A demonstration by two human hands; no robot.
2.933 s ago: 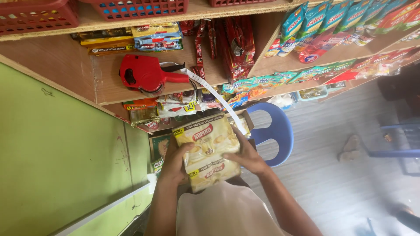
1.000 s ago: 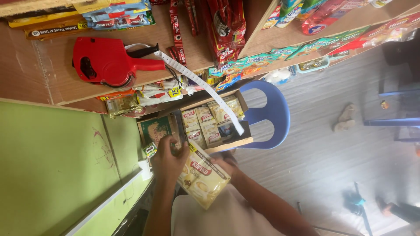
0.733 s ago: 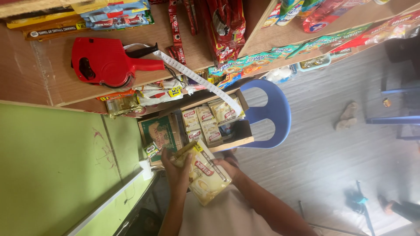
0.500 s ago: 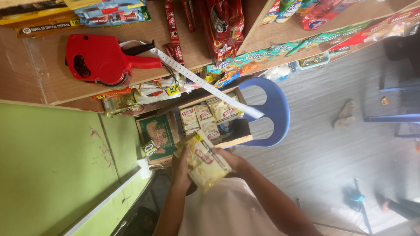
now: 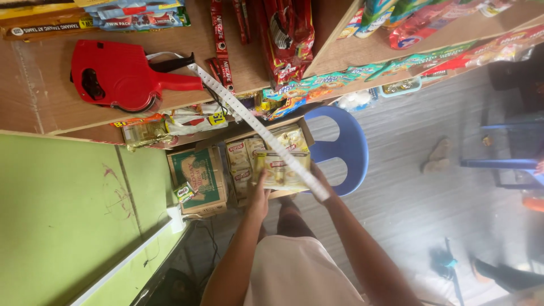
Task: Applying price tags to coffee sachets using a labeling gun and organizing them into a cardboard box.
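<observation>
Both hands [image 5: 259, 195] on cream coffee pack [image 5: 281, 168]

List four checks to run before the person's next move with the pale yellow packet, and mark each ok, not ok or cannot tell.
1. Both hands on the packet: left hand and right hand hold its ends. Ok.
2. Packet over the open cardboard box: ok.
3. Free room in the box: cannot tell, the packet hides it.
4. White label strip from the red label gun clear of the packet: not ok, it crosses in front.
</observation>
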